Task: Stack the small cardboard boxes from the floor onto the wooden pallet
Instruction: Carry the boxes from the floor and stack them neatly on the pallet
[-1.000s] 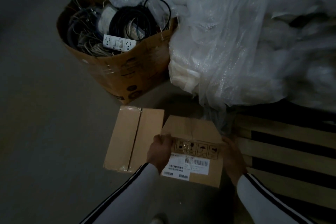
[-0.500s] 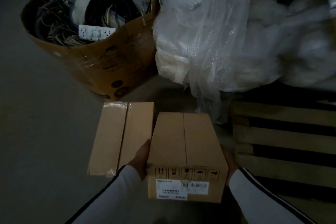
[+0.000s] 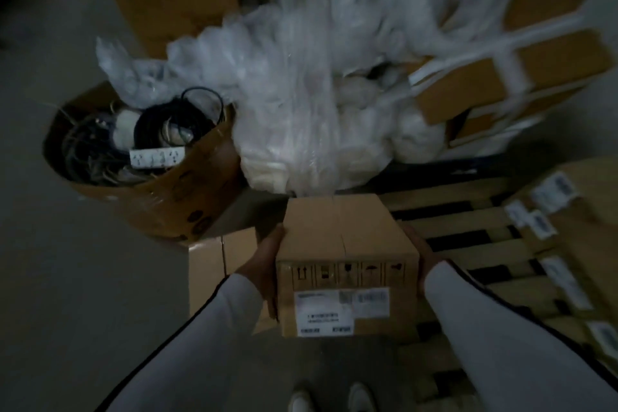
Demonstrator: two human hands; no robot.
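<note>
I carry a small cardboard box (image 3: 344, 244) with a white label on its near face, lifted off the floor in front of me. My left hand (image 3: 266, 264) grips its left side and my right hand (image 3: 418, 254) grips its right side, mostly hidden behind the box. A second small cardboard box (image 3: 214, 264) lies on the floor to the left, partly behind my left arm. The wooden pallet (image 3: 468, 221) spreads to the right. Several labelled boxes (image 3: 568, 231) sit on its right part.
A large open carton full of cables and a power strip (image 3: 147, 184) stands on the floor at the left. Heaped clear plastic wrap (image 3: 311, 104) lies behind the pallet, with strapped cartons (image 3: 511, 77) at the back right. My shoes (image 3: 331, 398) show at the bottom.
Both hands have lifted the box from the floor and brought it up and to the right, toward the pallet. The view has risen and swung right, showing boxes on the pallet.
</note>
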